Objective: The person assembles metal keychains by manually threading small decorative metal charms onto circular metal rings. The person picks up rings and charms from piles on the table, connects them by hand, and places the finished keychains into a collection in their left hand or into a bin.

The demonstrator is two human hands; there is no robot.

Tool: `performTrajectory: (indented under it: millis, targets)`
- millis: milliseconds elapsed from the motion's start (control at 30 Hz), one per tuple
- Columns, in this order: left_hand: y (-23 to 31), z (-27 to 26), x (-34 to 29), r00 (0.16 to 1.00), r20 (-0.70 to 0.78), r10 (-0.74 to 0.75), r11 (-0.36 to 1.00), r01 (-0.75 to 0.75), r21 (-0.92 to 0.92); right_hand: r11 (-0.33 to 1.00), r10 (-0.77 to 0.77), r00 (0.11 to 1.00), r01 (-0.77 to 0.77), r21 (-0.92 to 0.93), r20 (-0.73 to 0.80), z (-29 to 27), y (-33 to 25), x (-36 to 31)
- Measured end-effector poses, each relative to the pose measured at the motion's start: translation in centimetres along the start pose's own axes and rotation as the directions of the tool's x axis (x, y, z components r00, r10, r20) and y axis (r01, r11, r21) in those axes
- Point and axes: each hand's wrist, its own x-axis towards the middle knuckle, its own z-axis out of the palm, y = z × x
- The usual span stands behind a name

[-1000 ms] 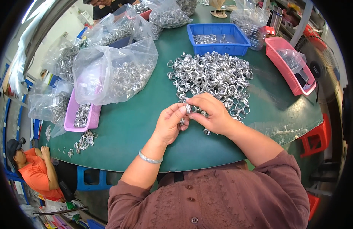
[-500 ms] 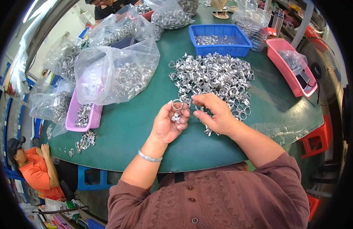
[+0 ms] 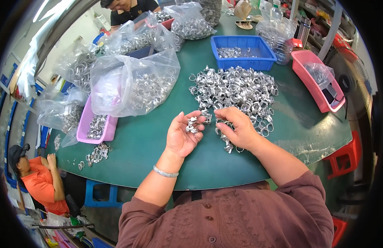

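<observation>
Head view: left hand [image 3: 183, 134] holds metal pieces [image 3: 191, 125], open tabletop [image 3: 224, 167] reaching near edge [image 3: 224, 186].

I see room to pass low over the smooth green tabletop [image 3: 137, 144] left of the bare left hand [image 3: 184, 134], but heaped silver metal rings [image 3: 237, 91], then a rectangular blue plastic tray [image 3: 243, 64], block me straight ahead.

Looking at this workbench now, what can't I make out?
All in the head view:
Small silver metal pieces in the left hand: overlapping, too small to count.
Whether the right hand touches the heaped silver metal rings: its own fingers hide that.
Long lilac plastic tray, far end: veiled by the bulky clear plastic bag.
</observation>
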Motion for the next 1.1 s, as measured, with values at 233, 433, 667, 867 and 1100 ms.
performTrajectory:
  millis: [233,433,667,867,1100]
  targets:
    - [4.8,1.3,-1.7,0.968,-0.152,0.198,0.971,-0.173,0.163,0.996,-0.059,0.998,0.059,-0.063,0.008,0.0,0.1,-0.4]
    - [15.5,4.3,-3.7,0.831,-0.059,0.554,0.772,-0.486,0.409,0.995,-0.053,0.998,0.056,-0.077,0.032,-0.3,0.1,-0.6]
    - [23.6,3.2,-1.7,0.627,-0.364,0.689,0.692,-0.421,0.586,0.994,-0.101,0.995,0.102,-0.049,0.025,0.0,-0.4,-0.4]
    - [22.0,3.8,0.6,0.756,-0.263,0.599,0.651,-0.269,0.709,0.993,-0.083,0.996,0.085,-0.077,0.033,-0.3,-0.3,-0.5]
    - [16.5,4.8,0.6,0.323,0.475,0.819,-0.419,-0.230,0.879,0.957,-0.050,0.973,0.111,-0.269,0.224,0.0,-0.3,-0.7]
